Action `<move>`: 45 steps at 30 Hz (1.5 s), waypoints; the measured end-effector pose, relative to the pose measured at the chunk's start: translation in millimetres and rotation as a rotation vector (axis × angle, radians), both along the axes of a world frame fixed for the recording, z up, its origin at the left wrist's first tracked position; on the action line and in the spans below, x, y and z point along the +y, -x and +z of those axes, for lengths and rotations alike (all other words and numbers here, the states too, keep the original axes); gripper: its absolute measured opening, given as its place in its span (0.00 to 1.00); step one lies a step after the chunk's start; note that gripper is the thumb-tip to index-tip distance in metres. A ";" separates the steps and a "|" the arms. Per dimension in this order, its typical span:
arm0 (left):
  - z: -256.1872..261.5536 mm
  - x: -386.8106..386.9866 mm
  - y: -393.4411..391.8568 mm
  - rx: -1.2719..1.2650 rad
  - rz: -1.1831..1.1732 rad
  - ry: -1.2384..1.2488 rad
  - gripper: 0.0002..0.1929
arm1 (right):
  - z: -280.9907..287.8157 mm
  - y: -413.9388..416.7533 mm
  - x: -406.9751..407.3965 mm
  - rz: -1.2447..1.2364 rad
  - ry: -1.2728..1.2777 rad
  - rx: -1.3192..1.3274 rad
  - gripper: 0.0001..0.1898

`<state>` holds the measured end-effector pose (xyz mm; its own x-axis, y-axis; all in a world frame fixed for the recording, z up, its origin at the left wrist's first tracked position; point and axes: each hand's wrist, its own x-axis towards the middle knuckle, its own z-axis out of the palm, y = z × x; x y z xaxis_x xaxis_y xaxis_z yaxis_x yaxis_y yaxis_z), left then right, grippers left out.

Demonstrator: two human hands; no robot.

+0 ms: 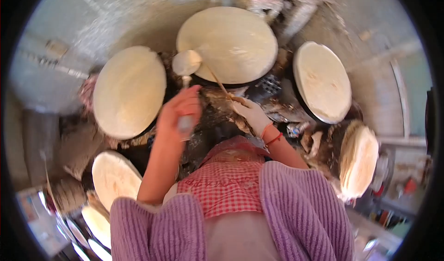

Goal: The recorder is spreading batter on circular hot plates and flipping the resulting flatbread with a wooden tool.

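My left hand (178,108) is closed around the handle of a tool with a round, pale-coated head (186,62), perhaps a ladle. That head hangs by the left front edge of the middle griddle, over which a thin pale flatbread or batter layer (229,44) is spread. Between the fingers of my right hand (251,113) is a thin wooden stick (218,80). Its far end reaches the front rim of the pale layer. Another pale round sheet (130,92) covers the griddle left of my left hand.
A browned-spotted flatbread (322,82) lies on the right griddle. Stacked flatbreads (359,160) stand at far right, and another flatbread (114,177) is at lower left. A perforated dark cylinder (270,84), perhaps a coal briquette, sits beside the middle griddle.
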<state>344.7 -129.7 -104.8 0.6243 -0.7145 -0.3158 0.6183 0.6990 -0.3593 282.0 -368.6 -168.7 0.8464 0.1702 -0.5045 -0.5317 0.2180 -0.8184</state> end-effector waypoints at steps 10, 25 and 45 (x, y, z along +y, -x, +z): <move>31.3 -9.0 27.8 -0.293 -0.031 -0.114 0.25 | 17.6 20.0 -37.8 0.186 0.317 -0.201 0.29; 30.4 -118.3 50.3 -0.217 0.018 -0.218 0.23 | 4.8 32.5 -242.7 -0.178 1.229 -0.255 0.32; 29.3 -57.8 9.6 -0.307 0.003 -0.421 0.21 | 5.0 -40.3 -218.5 0.000 1.568 -0.126 0.27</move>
<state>335.0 -187.6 -75.6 0.7354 -0.5628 -0.3773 0.6485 0.7461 0.1512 322.3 -587.1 -163.7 0.8949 -0.4348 -0.1006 -0.4455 -0.8573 -0.2581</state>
